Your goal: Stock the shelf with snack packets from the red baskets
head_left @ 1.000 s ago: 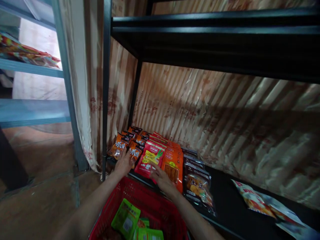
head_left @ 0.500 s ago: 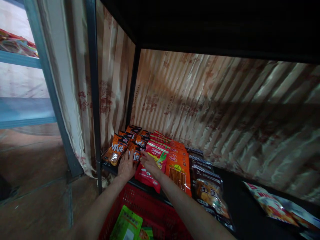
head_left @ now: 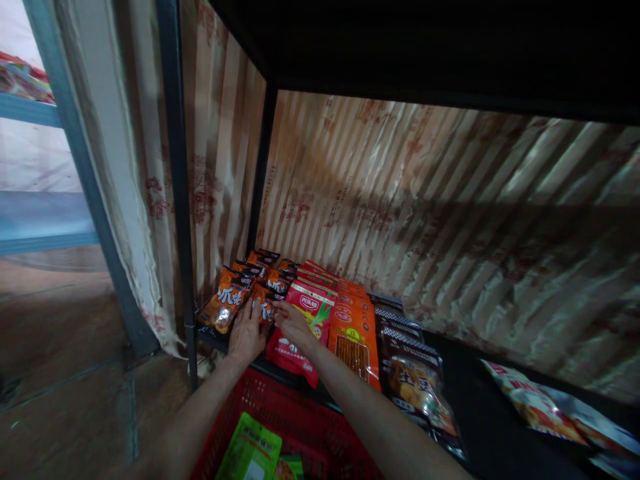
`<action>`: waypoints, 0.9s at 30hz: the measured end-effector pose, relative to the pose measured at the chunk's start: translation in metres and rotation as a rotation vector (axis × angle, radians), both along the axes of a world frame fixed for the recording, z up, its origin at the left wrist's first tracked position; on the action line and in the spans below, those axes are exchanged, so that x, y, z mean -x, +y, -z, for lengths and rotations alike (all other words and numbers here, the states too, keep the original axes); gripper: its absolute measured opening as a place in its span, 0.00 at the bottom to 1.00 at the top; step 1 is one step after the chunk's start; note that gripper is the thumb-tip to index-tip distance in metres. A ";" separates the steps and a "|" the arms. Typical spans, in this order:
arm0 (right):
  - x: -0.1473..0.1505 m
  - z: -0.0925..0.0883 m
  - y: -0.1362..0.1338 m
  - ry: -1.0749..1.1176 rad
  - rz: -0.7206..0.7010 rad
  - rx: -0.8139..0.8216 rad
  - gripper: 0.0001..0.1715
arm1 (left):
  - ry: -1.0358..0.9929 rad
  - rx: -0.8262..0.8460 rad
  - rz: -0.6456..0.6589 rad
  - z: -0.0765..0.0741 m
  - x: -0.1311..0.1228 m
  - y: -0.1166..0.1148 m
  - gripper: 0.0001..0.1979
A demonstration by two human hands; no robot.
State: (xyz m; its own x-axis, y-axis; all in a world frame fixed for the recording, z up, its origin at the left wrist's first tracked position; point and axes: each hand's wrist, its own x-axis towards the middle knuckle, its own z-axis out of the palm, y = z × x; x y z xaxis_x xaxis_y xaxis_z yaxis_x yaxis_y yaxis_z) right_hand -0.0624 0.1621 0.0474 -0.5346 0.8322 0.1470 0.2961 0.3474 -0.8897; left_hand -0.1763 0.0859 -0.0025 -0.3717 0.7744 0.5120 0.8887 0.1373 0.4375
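Two rows of orange-and-black snack packets stand at the left end of the shelf. At the front of the second row is an orange snack packet (head_left: 267, 301), partly hidden by my hands. My left hand (head_left: 247, 335) lies along its left side, fingers stretched out and thumb apart. At its right edge, my right hand (head_left: 294, 325) has its fingers bent together in a pinch on the packet's side. Just beside the right hand leans a red snack bag (head_left: 311, 303), partly covered by that hand and forearm.
Orange stick-snack bags (head_left: 353, 333) and dark potato-snack bags (head_left: 413, 373) continue rightward along the black shelf (head_left: 473, 400). More bags (head_left: 535, 407) lie flat at far right. Below is a red basket (head_left: 250, 390) holding green pouches (head_left: 253, 447). A dark post (head_left: 183, 200) stands at left.
The view has shifted slightly, so the shelf sits a little further left. My right fingers have drawn in closer together at the packet's edge. My left hand stays at its left side.
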 end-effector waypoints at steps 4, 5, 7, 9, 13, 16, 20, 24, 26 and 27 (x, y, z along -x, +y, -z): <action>-0.011 -0.011 -0.007 -0.018 -0.007 -0.055 0.19 | 0.015 -0.034 0.008 -0.003 0.000 -0.003 0.30; -0.016 -0.013 -0.010 -0.023 -0.001 -0.071 0.19 | 0.021 -0.046 0.006 -0.005 -0.001 -0.005 0.29; -0.030 -0.015 -0.020 -0.020 0.019 -0.118 0.19 | 0.034 -0.087 0.009 -0.010 -0.009 -0.012 0.27; -0.048 -0.012 -0.034 0.007 0.043 -0.167 0.17 | 0.035 -0.148 0.037 -0.015 -0.023 -0.022 0.24; -0.090 0.007 -0.078 0.119 0.113 -0.137 0.15 | -0.084 -0.244 0.123 -0.021 -0.075 -0.052 0.22; -0.128 0.018 -0.118 0.170 0.197 -0.096 0.15 | -0.290 -0.209 0.144 -0.022 -0.124 -0.079 0.19; -0.188 0.017 -0.163 0.133 0.260 -0.021 0.16 | -0.535 -0.140 0.192 -0.022 -0.187 -0.117 0.19; -0.244 0.004 -0.192 0.125 0.351 -0.006 0.17 | -0.748 -0.126 0.165 -0.032 -0.250 -0.153 0.20; -0.264 -0.001 -0.201 0.133 0.414 0.000 0.18 | -0.846 -0.027 0.199 -0.041 -0.279 -0.168 0.19; -0.272 -0.003 -0.205 0.140 0.438 0.007 0.19 | -0.891 0.013 0.219 -0.045 -0.292 -0.174 0.19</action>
